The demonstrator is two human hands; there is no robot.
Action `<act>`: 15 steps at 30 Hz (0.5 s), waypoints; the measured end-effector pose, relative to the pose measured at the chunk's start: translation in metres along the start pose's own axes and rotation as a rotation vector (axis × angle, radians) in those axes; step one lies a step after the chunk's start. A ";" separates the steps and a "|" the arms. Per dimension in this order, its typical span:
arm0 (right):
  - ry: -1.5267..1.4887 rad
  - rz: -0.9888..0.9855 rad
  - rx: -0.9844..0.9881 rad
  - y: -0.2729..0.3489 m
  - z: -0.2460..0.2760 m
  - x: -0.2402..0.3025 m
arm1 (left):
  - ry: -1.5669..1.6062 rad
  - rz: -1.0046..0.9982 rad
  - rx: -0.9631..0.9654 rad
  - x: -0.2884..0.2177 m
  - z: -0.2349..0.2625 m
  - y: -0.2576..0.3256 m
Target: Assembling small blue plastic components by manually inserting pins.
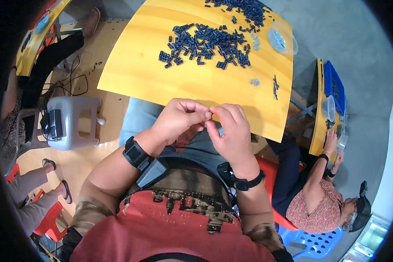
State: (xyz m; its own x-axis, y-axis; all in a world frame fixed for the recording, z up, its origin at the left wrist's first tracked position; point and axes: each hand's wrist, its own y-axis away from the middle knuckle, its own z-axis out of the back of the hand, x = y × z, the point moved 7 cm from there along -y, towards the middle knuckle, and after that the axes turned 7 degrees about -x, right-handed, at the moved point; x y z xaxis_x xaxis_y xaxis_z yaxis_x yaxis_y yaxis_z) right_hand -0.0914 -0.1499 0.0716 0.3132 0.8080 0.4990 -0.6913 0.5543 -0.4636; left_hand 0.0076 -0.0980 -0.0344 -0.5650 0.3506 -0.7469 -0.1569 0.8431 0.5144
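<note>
My left hand [181, 118] and my right hand [229, 130] meet in front of me, just off the near edge of the yellow table [135, 70]. Both are closed, thumbs and fingertips pinched together around something tiny that the fingers hide. Past them on the tabletop lies a wide heap of small black plastic parts [205, 43]. A little pile of small silvery pieces [254, 82] sits nearer, to the right. Beside it, some black parts lie in a thin line [275, 87].
A second black heap [244, 11] and a clear tub [277, 37] of small shiny pieces occupy the far side. At right, another person [314, 201] works at a side table with a blue tray [334, 85]. A grey stool [72, 122] stands at left near loose cables.
</note>
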 end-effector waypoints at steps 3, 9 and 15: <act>0.021 0.034 0.022 -0.003 -0.001 0.001 | -0.027 -0.075 0.022 -0.006 -0.002 0.000; 0.073 0.101 0.081 -0.007 -0.006 0.001 | -0.046 0.002 -0.047 0.000 0.002 -0.004; 0.090 0.093 0.070 -0.010 -0.007 0.000 | -0.061 0.016 -0.003 -0.009 -0.002 -0.002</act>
State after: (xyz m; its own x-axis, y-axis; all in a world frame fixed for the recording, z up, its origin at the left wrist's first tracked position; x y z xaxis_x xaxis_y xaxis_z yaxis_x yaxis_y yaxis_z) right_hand -0.0796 -0.1540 0.0710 0.3005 0.8719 0.3867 -0.7628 0.4631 -0.4514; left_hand 0.0112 -0.1038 -0.0273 -0.5171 0.3884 -0.7627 -0.1503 0.8361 0.5277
